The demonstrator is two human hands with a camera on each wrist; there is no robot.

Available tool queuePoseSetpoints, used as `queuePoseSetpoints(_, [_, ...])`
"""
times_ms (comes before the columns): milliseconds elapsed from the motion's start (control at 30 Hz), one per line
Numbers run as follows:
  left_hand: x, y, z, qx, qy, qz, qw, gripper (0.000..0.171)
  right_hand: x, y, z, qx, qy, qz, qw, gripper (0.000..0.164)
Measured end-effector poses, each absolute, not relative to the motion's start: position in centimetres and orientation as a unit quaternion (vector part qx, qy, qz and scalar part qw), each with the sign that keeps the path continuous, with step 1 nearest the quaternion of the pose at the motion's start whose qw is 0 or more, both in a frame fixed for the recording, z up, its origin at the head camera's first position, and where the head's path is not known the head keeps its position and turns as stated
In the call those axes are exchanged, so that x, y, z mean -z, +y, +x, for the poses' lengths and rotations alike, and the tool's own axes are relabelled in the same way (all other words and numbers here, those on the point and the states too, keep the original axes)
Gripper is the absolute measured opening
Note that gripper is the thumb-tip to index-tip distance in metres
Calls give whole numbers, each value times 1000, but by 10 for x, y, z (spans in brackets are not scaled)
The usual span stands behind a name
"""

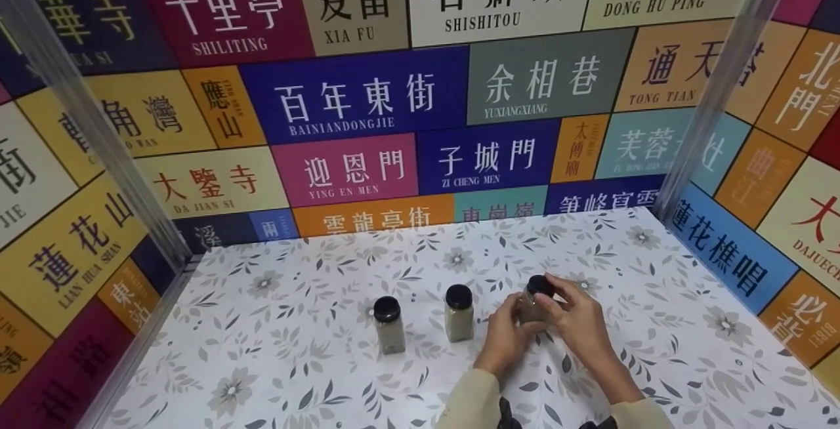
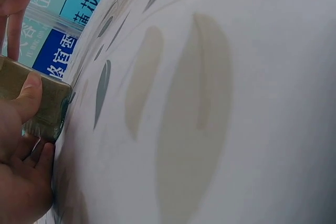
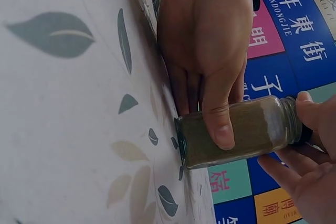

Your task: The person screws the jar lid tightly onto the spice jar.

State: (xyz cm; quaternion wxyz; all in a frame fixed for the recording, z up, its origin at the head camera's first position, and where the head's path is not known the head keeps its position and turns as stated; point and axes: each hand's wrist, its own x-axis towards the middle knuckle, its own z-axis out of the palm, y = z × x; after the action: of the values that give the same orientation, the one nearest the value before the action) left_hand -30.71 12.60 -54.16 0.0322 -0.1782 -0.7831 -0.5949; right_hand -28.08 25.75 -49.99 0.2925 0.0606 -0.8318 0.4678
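Note:
Three square glass jars with black lids stand on the table. The rightmost jar [image 3: 247, 129] holds a greenish-brown powder; its base touches the table. My left hand [image 1: 508, 334] grips this jar's body, thumb across the near face, as the left wrist view also shows. At the top, my right hand [image 1: 581, 317] pinches the black lid [image 1: 540, 285] between thumb and fingers. Just left of my left hand stands the middle jar [image 1: 459, 321], upright with its lid on. Farther left is another lidded jar [image 1: 392, 334], also upright, with similar contents.
A white cloth [image 1: 295, 350] with grey leaves and flowers covers the table. Behind it rises a wall [image 1: 354, 98] of coloured panels with Chinese lettering. Clear upright posts [image 1: 712, 88] stand at the table's back corners.

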Motion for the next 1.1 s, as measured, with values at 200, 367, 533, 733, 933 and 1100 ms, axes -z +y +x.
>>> queuePoseSetpoints(200, [541, 126, -307, 598, -781, -177, 33, 43, 500, 257, -281, -482, -825, 57, 290, 39])
queuePoseSetpoints(367, [540, 125, -307, 597, -782, -175, 29, 43, 502, 258, -282, -460, -834, 70, 296, 35])
queuePoseSetpoints(533, [540, 125, -307, 587, -789, -175, 32, 44, 502, 258, -282, -444, -840, 77, 302, 34])
queuePoseSetpoints(733, [540, 126, -307, 586, -791, -175, 39, 45, 500, 256, -281, -460, -833, 72, 300, 34])
queuePoseSetpoints(933, [543, 126, -307, 588, -790, -168, 30, 45, 500, 256, -281, -462, -831, 66, 304, 33])
queuePoseSetpoints(1100, [543, 127, -308, 590, -789, -169, 31, 45, 502, 256, -284, -454, -828, 71, 322, 34])
